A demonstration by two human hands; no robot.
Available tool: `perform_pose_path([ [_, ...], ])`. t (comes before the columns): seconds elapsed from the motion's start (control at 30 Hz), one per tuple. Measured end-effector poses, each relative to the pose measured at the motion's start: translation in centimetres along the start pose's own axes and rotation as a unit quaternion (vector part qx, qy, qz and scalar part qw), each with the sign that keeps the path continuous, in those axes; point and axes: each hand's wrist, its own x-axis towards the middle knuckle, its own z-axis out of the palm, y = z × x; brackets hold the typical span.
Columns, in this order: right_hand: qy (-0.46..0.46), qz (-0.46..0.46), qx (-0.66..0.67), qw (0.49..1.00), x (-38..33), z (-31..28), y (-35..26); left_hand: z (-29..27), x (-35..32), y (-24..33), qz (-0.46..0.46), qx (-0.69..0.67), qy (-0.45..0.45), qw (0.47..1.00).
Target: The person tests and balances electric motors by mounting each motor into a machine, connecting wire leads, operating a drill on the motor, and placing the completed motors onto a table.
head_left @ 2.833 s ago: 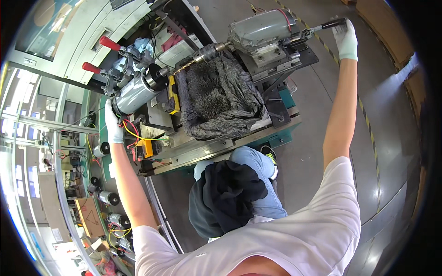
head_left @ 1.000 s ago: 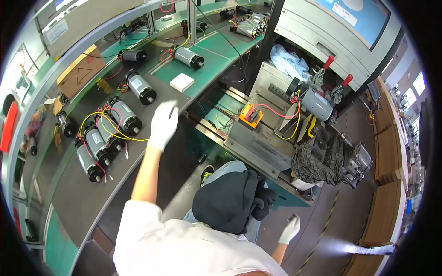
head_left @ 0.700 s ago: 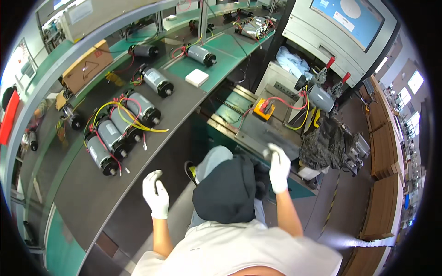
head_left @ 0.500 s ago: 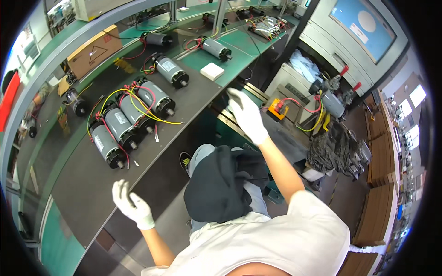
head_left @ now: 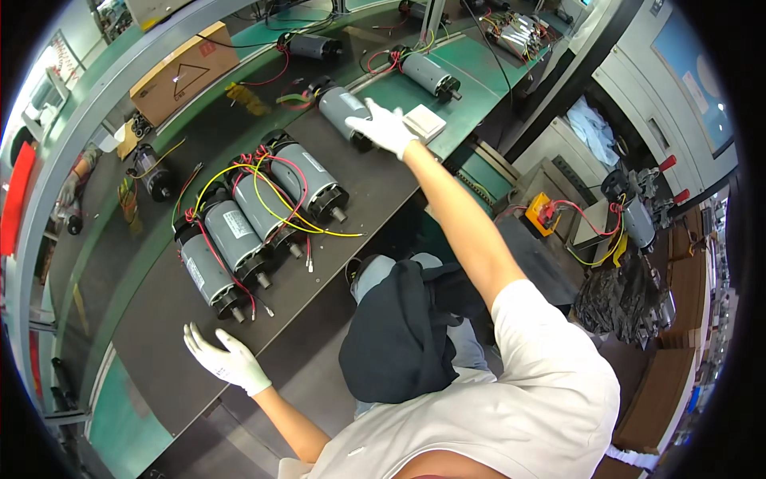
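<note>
Three grey cylindrical motors (head_left: 255,219) with red and yellow wires are laid side by side on the dark surface (head_left: 159,351), near its front edge. The right hand (head_left: 385,128), in a white glove, is stretched far forward with its fingers spread open and is laid on the end of a further grey motor (head_left: 341,108), which lies farther back on the same surface, just beside a small white box (head_left: 424,122) on the green mat (head_left: 479,80). The left hand (head_left: 223,359), also gloved in white, is held open with the fingers splayed over the near part of the surface, below the row of three motors; nothing is gripped by it. Another motor (head_left: 427,72) is seen on the green mat, and a cardboard box (head_left: 187,72) is set on the shelf behind. To the right, a workstation with a yellow switch box (head_left: 542,217) and a clamped motor (head_left: 638,219) is seen across the aisle. A dark garment (head_left: 399,327) is draped over the person's lap.
</note>
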Motion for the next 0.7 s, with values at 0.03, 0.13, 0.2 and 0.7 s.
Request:
perform_pose_path([
  [0.03, 0.069, -0.078, -0.075, 0.992, 0.9, 0.2, 1.3, 0.3, -0.2, -0.6, 0.001, 0.006, 0.025, 1.0],
  [0.13, 0.155, -0.136, -0.195, 0.959, 2.8, -0.5, 3.4, 1.5, 0.0, -0.2, 0.031, 0.014, 0.02, 0.999],
  [0.2, 0.019, 0.017, -0.189, 0.982, 1.2, -0.8, -1.7, 0.7, -0.5, -1.2, 0.017, 0.038, 0.017, 0.999],
  [0.7, -0.079, -0.072, -0.056, 0.993, -4.8, -1.6, -5.0, 1.0, -0.6, -0.7, 0.024, 0.053, 0.004, 0.998],
])
